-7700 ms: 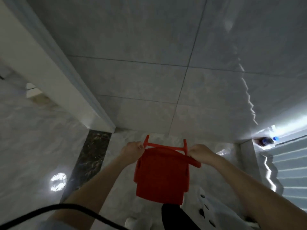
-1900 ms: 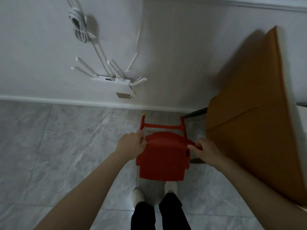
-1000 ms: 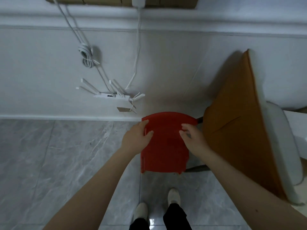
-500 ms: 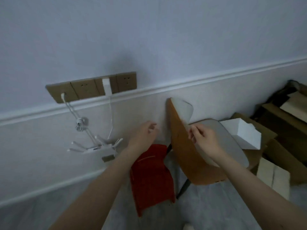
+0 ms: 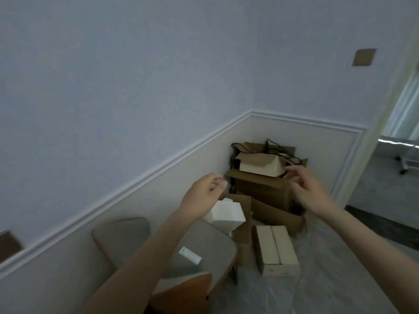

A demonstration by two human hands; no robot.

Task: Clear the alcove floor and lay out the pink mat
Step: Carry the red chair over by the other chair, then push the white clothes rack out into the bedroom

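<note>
Head view: both hands raised, empty, fingers loosely spread, set well apart. Left hand [image 5: 204, 196] over the white block [image 5: 226, 214] and chair [image 5: 199, 252]; right hand [image 5: 308, 191] just short of the box pile [image 5: 265, 184] in the corner. Pink mat nowhere in view, so its place unknown. Pile ahead and slightly right, stacked upright against the wall, topped by a pale open box [image 5: 260, 165] with black cords draped over it. Right hand nearer that top box, fingertips close to its right end, contact not discernible; left hand further back and to its left. Long pale box [image 5: 276, 250] flat on the floor below, long axis running away from the body, between chair and pile. Likely step: clearing the boxes, top one first, left hand needing to reach forward to match the right.
</note>
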